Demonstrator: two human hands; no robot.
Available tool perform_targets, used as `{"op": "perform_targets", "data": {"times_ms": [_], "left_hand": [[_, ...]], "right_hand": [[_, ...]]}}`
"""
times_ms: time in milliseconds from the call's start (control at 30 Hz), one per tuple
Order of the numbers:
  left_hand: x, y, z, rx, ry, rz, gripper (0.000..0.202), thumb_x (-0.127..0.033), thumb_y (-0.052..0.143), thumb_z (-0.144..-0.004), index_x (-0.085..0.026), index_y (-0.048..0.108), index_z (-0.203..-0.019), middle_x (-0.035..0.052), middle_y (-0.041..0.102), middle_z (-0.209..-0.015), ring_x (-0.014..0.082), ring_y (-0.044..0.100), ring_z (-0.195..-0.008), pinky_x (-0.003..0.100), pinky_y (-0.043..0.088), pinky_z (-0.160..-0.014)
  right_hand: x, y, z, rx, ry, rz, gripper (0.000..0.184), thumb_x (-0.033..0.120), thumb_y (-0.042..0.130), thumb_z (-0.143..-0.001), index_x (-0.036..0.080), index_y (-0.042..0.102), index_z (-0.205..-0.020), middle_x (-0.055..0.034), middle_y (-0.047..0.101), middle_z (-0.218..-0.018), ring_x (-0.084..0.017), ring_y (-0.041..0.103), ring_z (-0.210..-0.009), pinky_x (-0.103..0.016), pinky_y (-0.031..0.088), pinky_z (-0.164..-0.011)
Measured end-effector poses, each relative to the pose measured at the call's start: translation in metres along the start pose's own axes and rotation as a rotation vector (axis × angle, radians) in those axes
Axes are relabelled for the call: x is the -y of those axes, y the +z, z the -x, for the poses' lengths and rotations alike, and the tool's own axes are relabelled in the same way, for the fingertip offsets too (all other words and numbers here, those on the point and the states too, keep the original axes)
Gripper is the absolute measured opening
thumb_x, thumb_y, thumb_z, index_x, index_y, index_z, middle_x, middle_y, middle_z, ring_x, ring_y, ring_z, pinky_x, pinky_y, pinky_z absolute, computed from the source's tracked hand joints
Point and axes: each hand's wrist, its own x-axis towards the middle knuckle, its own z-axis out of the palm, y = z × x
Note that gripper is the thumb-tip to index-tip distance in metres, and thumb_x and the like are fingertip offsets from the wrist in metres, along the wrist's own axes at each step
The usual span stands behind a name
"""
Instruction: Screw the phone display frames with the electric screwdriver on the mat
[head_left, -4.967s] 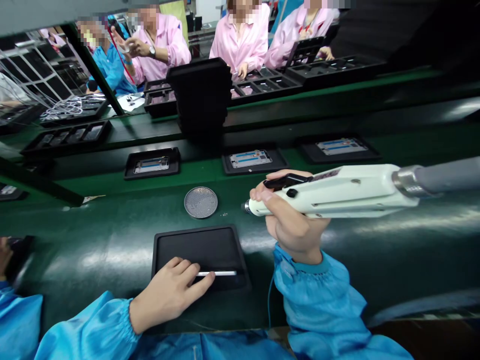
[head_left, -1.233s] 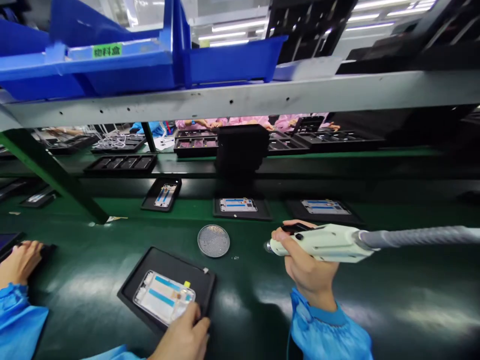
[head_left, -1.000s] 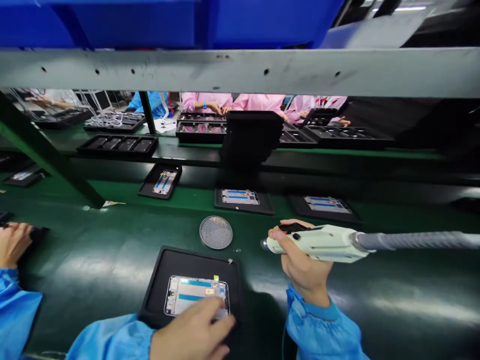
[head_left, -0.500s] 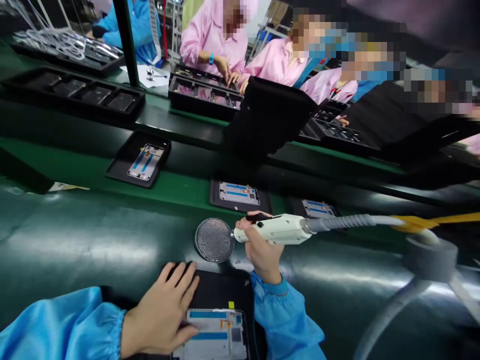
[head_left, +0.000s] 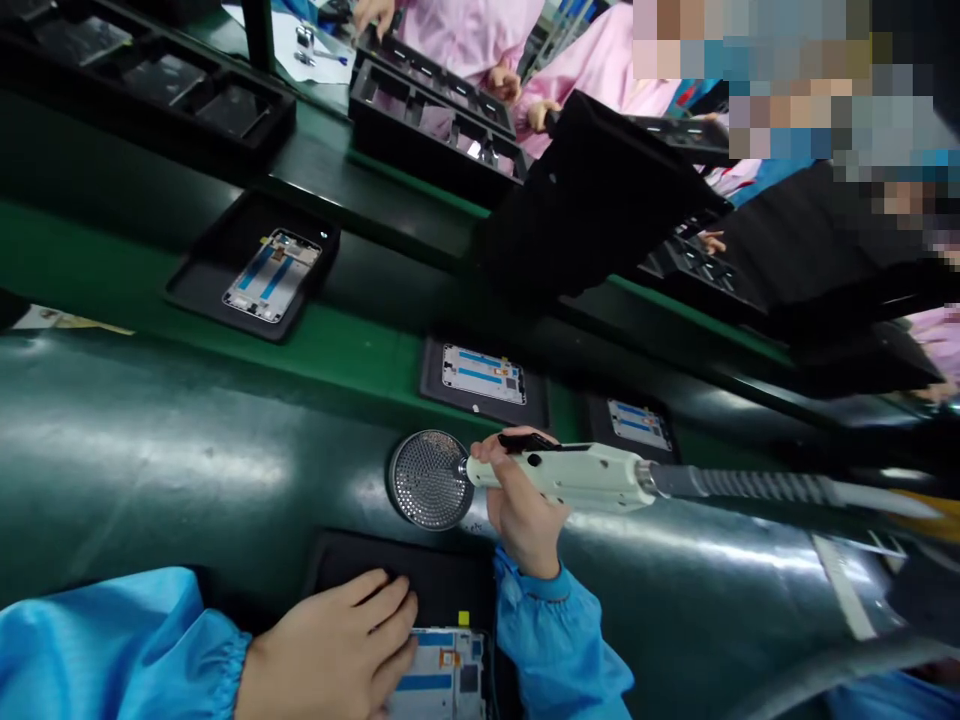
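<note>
1. The left hand [head_left: 330, 650], in a blue sleeve [head_left: 97, 650], lies flat on the black tray [head_left: 390, 565] near the belt's [head_left: 150, 460] near edge. Its fingers are spread, and the lower ones rest over the left edge of the phone panel.
2. The phone panel [head_left: 442, 680] sits in that tray, cut off by the bottom of the view. It has blue strips, and a small yellow tag [head_left: 463, 619] shows at its top edge.
3. The right hand [head_left: 521, 500] closes its fingers narrowly around the electric screwdriver [head_left: 559, 470], whose gray hose [head_left: 750, 488] runs off to the right.
4. The screwdriver's tip points left, just beside a round perforated metal dish [head_left: 424, 480], which lies on the belt just beyond the tray.
5. Three more black trays [head_left: 251, 265] line the belt's far edge, each holding a panel.
6. Farther off, past a black stand [head_left: 592, 200], co-workers in pink smocks [head_left: 465, 30] reach toward slotted black trays [head_left: 431, 130].
</note>
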Motion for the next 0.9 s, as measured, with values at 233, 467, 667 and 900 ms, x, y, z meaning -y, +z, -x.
{"op": "perform_targets", "data": {"times_ms": [233, 467, 667, 900], "left_hand": [[-0.002, 0.001, 0.000, -0.047, -0.053, -0.019, 0.045, -0.046, 0.045, -0.098, -0.012, 0.068, -0.116, 0.0099, 0.068, -0.122, 0.0260, 0.058, -0.115, 0.039, 0.034, -0.105], [0.000, 0.001, 0.002, -0.026, -0.091, -0.047, 0.065, -0.060, 0.037, -0.096, -0.007, 0.066, -0.120, 0.0123, 0.065, -0.126, 0.0298, 0.056, -0.117, 0.041, 0.028, -0.108], [-0.001, -0.001, -0.001, -0.018, -0.145, -0.085, 0.057, -0.046, 0.041, -0.097, -0.001, 0.063, -0.123, 0.0199, 0.062, -0.130, 0.0335, 0.054, -0.119, 0.047, 0.025, -0.109], [-0.001, 0.001, -0.003, -0.024, -0.147, -0.046, 0.052, -0.041, 0.045, -0.095, 0.000, 0.064, -0.122, 0.0216, 0.061, -0.130, 0.0356, 0.055, -0.119, 0.048, 0.031, -0.106]], "right_hand": [[0.000, 0.002, 0.000, -0.001, 0.003, -0.005, 0.017, 0.017, 0.072, -0.077, 0.021, 0.062, -0.089, 0.0043, 0.059, -0.068, -0.013, 0.058, -0.066, -0.036, 0.051, -0.069], [0.007, 0.004, 0.001, -0.012, -0.015, 0.011, 0.019, 0.016, 0.073, -0.075, 0.021, 0.063, -0.091, 0.0033, 0.061, -0.068, -0.014, 0.059, -0.066, -0.036, 0.050, -0.069], [0.058, -0.010, 0.027, 0.020, -0.149, -0.029, 0.020, 0.015, 0.068, -0.076, 0.022, 0.069, -0.095, 0.0014, 0.060, -0.070, -0.015, 0.058, -0.066, -0.036, 0.050, -0.065], [0.060, -0.016, 0.086, 0.210, 0.031, 0.042, 0.024, 0.015, 0.064, -0.083, 0.026, 0.067, -0.104, 0.0007, 0.058, -0.075, -0.016, 0.057, -0.070, -0.037, 0.051, -0.064]]}}
